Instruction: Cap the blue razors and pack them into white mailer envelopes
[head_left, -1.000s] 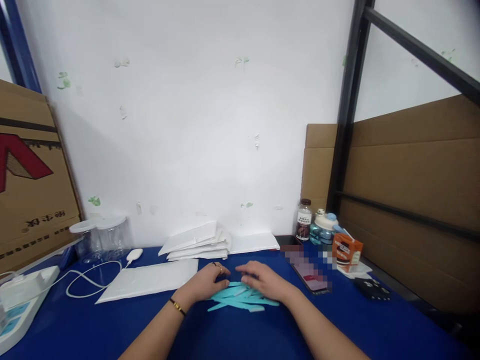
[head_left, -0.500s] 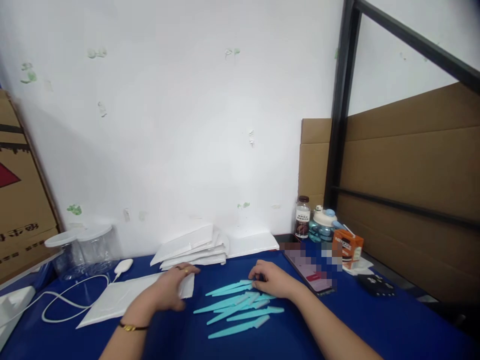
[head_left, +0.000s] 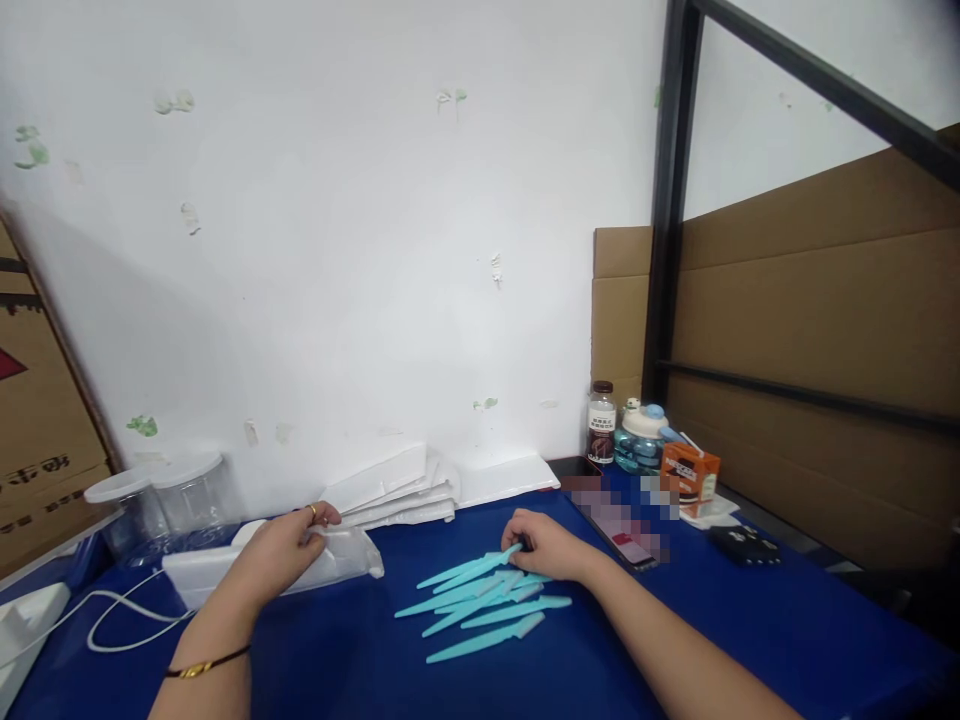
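Observation:
My left hand (head_left: pixel 289 548) pinches the upper edge of a white plastic bag (head_left: pixel 206 572), which is tilted up off the table with its translucent right end (head_left: pixel 349 555) hanging past my fingers. Several turquoise eyebrow razors (head_left: pixel 484 600) with clear blade caps lie loosely fanned out in front of me. At the back of this group, my right hand (head_left: pixel 546 547) has its fingers closed at the capped ends of the rearmost razors (head_left: pixel 469 568); its fingertips are partly hidden.
A stack of white bags (head_left: pixel 409 490) leans by the wall, beside another flat white bag (head_left: pixel 510 480). Clear lidded jars (head_left: pixel 191 500) and a white cable (head_left: pixel 124 600) are left. Right are a phone (head_left: pixel 619 525), brown-capped bottle (head_left: pixel 601 425), blue bottle (head_left: pixel 639 445) and orange box (head_left: pixel 690 475).
My left hand has moved left and taken hold of the white bag, lifting it from lying flat. My right hand stays by the razors, its fingers at their capped ends.

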